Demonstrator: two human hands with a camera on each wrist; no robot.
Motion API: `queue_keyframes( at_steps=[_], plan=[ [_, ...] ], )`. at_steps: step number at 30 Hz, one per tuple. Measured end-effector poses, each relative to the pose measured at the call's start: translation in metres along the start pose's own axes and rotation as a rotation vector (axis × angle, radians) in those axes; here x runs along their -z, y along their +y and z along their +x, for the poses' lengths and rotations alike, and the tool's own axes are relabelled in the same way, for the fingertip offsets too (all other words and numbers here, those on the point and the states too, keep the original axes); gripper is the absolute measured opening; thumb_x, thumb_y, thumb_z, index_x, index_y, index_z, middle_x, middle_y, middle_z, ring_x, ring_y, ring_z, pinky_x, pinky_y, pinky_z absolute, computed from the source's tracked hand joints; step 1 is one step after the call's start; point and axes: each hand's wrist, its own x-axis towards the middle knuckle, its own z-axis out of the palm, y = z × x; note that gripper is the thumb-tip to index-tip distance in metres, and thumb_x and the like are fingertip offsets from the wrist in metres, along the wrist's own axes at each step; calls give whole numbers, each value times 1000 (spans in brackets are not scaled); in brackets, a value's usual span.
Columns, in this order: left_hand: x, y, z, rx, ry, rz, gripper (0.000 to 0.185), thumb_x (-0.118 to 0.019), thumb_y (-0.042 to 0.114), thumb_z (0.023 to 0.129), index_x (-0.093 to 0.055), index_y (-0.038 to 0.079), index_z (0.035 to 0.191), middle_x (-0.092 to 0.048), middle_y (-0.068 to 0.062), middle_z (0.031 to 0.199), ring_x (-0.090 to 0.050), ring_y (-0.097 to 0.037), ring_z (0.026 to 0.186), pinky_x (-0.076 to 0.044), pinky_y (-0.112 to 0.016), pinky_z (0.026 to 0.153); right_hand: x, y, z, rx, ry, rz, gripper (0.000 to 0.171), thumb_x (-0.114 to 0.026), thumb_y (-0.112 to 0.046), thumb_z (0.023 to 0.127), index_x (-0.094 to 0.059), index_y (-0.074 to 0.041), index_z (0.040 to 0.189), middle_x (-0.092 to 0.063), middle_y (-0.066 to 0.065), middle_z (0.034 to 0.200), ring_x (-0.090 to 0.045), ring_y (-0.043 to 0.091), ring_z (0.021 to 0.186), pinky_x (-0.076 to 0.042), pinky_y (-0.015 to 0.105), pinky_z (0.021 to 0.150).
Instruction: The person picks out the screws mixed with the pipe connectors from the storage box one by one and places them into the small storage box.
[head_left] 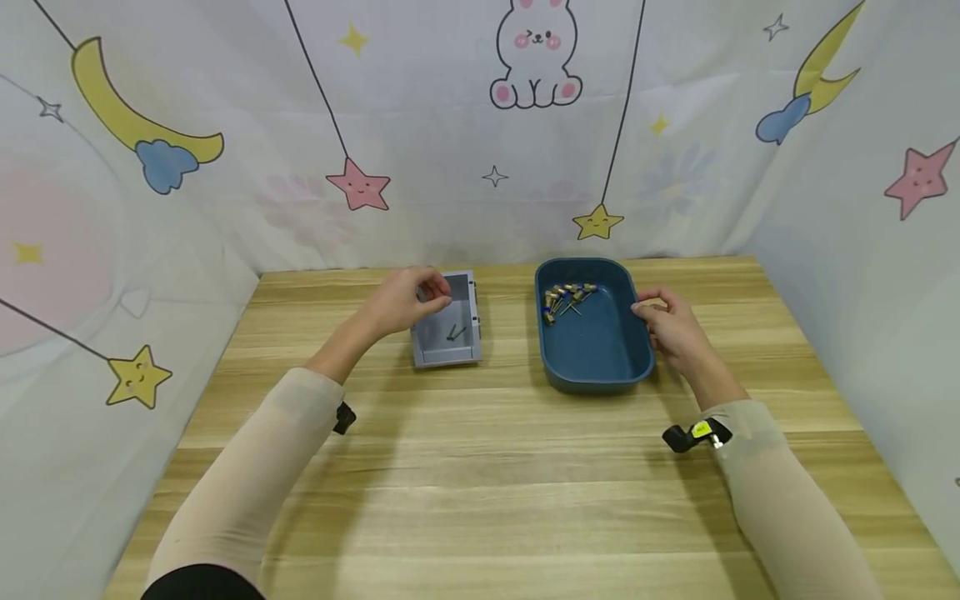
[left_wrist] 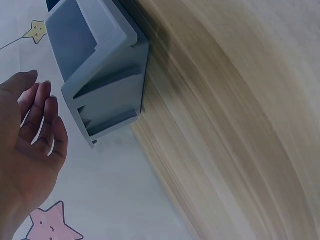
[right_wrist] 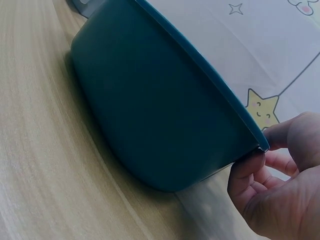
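The near half of the pale wood-grain desk [head_left: 480, 500] carries only the person's two sleeved forearms. Further in, toward the far edge, the right hand [head_left: 671, 327] grips the right rim of a dark blue tray [head_left: 600, 354], thumb and fingers curled over its lip; small brass-and-blue parts [head_left: 566, 298] lie in its far-left corner. Left of the tray, the left hand [head_left: 405, 300] hovers at a small grey box [head_left: 447, 321], fingers relaxed and slightly apart, holding nothing. Behind the far edge and along both sides hangs a white backdrop [head_left: 465, 133] printed with moons, stars and a rabbit.
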Motion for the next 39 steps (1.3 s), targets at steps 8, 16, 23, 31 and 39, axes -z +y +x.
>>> queue_keyframes(
  at_steps=[8, 16, 23, 31, 39],
  plan=[
    [-1, 12, 4, -37, -23, -3, 13, -74, 18, 102, -72, 8, 109, -72, -5, 100, -66, -19, 90, -56, -38, 81, -1, -1, -1, 4, -4, 8, 29, -59, -11, 109, -49, -5, 135, -58, -4, 80, -50, 7, 59, -38, 21, 48],
    [-4, 24, 8, -64, -26, 12, 12, -73, 19, 102, -72, 9, 110, -71, -4, 102, -66, -19, 92, -55, -38, 82, 0, 2, -1, 16, 4, 16, 28, -60, -12, 108, -50, -6, 134, -60, -3, 82, -53, 7, 60, -41, 21, 47],
    [-7, 32, 10, -79, -24, 6, 19, -75, 16, 101, -73, 4, 115, -72, -5, 105, -67, -20, 95, -56, -39, 86, 0, 3, 0, 27, 5, 4, 29, -61, -14, 108, -50, -8, 135, -57, -4, 80, -47, 7, 56, -37, 21, 46],
    [-10, 43, 17, -104, -44, 4, 26, -74, 20, 102, -72, 6, 123, -73, -5, 114, -68, -19, 102, -56, -38, 89, -1, 3, -1, 30, 11, -28, 28, -60, -16, 109, -51, -9, 134, -58, -4, 81, -49, 8, 59, -38, 22, 47],
    [-13, 49, 22, -147, -31, 16, 26, -75, 19, 101, -72, 7, 123, -73, -6, 113, -69, -20, 102, -56, -37, 85, -2, -4, -5, 18, 9, -18, 27, -59, -13, 108, -51, -7, 133, -58, -3, 81, -49, 9, 59, -38, 22, 47]
  ],
)
